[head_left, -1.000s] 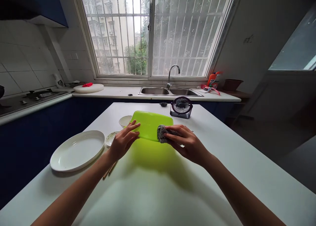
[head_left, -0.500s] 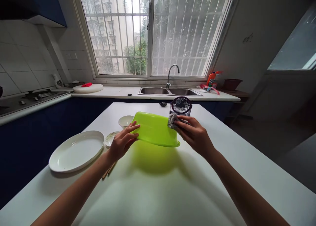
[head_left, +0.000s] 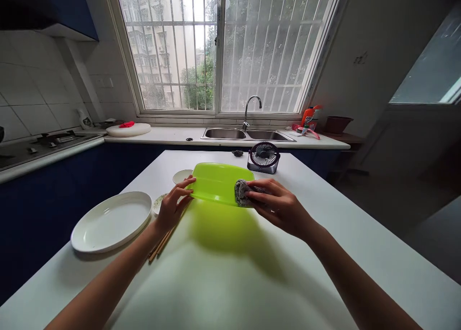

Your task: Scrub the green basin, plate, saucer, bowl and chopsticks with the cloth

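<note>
A bright green plastic basin is held tilted above the white table, its outer side towards me. My left hand grips its left end, fingers over the edge. In my right hand is a bunched grey cloth, pressed against the basin's right part. Left of my left hand lies a large white oval plate. A small patterned dish and a white bowl are partly hidden behind that hand. Wooden chopsticks lie under my left wrist.
On the table's far side stand a small dark fan and a dark scouring pad. Beyond is a counter with a double sink, a tap and a white round board. A stove is at far left.
My right hand and the cloth have moved left and down across the basin. The basin has tilted and shifted slightly left, so more of the fan and chopsticks shows.
</note>
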{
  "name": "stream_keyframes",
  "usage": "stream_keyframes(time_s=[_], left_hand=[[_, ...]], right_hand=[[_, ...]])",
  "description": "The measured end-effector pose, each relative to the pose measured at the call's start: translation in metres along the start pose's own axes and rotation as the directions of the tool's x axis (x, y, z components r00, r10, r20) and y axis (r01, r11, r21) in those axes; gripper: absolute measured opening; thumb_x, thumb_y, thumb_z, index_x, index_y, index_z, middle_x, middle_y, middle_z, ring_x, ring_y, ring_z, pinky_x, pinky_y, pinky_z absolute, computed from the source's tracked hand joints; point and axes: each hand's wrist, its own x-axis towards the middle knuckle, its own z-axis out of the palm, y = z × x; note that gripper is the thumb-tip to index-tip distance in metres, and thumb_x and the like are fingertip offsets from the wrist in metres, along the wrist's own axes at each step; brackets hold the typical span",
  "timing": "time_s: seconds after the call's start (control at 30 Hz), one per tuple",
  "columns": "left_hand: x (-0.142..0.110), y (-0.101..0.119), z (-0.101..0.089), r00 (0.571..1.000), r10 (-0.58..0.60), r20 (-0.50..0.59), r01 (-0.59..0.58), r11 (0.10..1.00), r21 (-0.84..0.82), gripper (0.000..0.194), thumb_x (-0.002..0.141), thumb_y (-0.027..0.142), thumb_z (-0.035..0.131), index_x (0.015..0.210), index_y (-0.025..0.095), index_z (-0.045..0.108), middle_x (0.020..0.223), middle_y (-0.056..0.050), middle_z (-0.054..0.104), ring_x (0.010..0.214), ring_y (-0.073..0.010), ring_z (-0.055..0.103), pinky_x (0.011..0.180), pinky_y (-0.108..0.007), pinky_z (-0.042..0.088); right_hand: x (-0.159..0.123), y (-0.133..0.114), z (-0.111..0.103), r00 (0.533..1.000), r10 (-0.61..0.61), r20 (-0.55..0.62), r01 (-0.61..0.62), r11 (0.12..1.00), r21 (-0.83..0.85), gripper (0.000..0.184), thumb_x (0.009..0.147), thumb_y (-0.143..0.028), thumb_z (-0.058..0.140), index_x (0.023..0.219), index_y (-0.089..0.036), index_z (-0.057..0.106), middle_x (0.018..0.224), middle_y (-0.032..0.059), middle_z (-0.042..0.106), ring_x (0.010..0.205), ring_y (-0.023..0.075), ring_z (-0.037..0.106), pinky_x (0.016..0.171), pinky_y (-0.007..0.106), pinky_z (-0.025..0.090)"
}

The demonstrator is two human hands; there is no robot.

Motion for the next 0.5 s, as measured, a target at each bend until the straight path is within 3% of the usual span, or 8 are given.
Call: stream_keyframes(time_s=[0.17, 0.3, 0.5], left_hand=[[-0.003, -0.002, 0.003, 0.999, -0.027, -0.019, 0.026, 1.0, -0.011, 0.012, 0.096, 0.013, 0.053, 0.103, 0.022, 0.056, 0.13, -0.011, 0.067, 0.129, -0.0246, 0.057, 0.101, -0.047, 0.055], [-0.005, -0.002, 0.003, 0.999, -0.038, -0.031, 0.037, 0.999, -0.039, 0.011, 0.096, 0.014, 0.053, 0.103, 0.021, 0.056, 0.13, -0.012, 0.067, 0.129, -0.0245, 0.057, 0.099, -0.045, 0.055], [-0.004, 0.002, 0.002, 0.998, -0.052, -0.033, 0.05, 0.998, -0.048, 0.007, 0.098, 0.017, 0.052, 0.103, 0.022, 0.055, 0.13, -0.012, 0.067, 0.128, -0.0247, 0.058, 0.099, -0.047, 0.055]], right_hand=[[0.0, 0.001, -0.001, 1.0, -0.001, 0.007, 0.002, 1.0, -0.009, 0.028, 0.093, -0.018, 0.062, 0.119, -0.025, 0.069, 0.119, 0.0124, 0.068, 0.105, 0.0253, 0.066, 0.087, 0.043, 0.06], [-0.005, 0.01, 0.002, 0.99, 0.135, -0.045, -0.135, 0.991, 0.004, 0.025, 0.096, -0.024, 0.059, 0.118, -0.026, 0.07, 0.121, 0.012, 0.066, 0.108, 0.0256, 0.066, 0.089, 0.041, 0.059], [-0.011, 0.024, 0.007, 0.932, 0.321, -0.171, -0.317, 0.947, 0.049, 0.024, 0.095, -0.035, 0.061, 0.113, -0.025, 0.074, 0.118, 0.0115, 0.068, 0.101, 0.0248, 0.069, 0.085, 0.038, 0.06]])
